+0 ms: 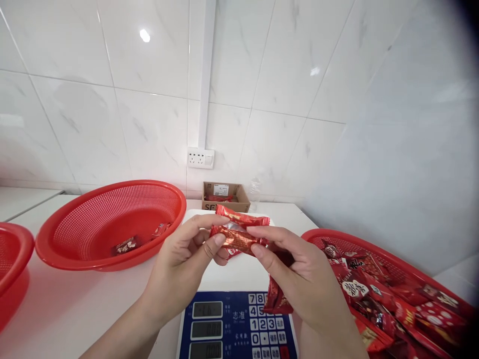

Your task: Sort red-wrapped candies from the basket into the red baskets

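Note:
Small red wrapped candies (239, 237) are pinched between my two hands above a weighing scale. My left hand (183, 264) is closed, thumb and fingers gripping their left ends. My right hand (295, 264) is closed on their right ends. Another red packet (276, 295) hangs below my right palm, over the keypad; I cannot tell how it is held. Under the hands is the scale's white pan (217, 279), where a bit of red wrapper shows partly hidden. The blue scale panel (234, 324) faces me, with three displays and number keys.
At the left stands a red perforated basket (112, 194) with a few packets inside. Part of a second red basket (15, 239) shows at the left edge. On the right, another basket (348, 237) holds many red packets. A cardboard box (226, 206) sits near the tiled wall.

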The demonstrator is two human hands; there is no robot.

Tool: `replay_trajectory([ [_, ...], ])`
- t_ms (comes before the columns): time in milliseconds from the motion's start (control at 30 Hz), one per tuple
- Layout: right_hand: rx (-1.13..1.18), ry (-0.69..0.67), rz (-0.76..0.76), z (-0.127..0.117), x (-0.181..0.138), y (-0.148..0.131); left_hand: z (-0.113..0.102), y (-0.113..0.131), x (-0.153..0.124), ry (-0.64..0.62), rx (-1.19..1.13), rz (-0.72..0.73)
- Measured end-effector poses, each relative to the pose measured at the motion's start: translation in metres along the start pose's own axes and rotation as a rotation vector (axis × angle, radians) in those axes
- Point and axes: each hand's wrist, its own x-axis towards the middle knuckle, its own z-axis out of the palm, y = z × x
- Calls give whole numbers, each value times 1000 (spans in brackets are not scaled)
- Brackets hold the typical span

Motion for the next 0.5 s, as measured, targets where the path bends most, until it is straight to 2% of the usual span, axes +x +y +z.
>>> replay_trajectory([
  [133, 4, -4, -68, -4, 1, -1, 0, 0, -3, -29, 1, 52],
  [300, 30, -95, -138, -6, 1, 2, 1, 1, -4, -50, 14, 57],
  [500, -8, -166, -75, -5, 3, 3, 1, 0, -3, -10, 126, -24],
])
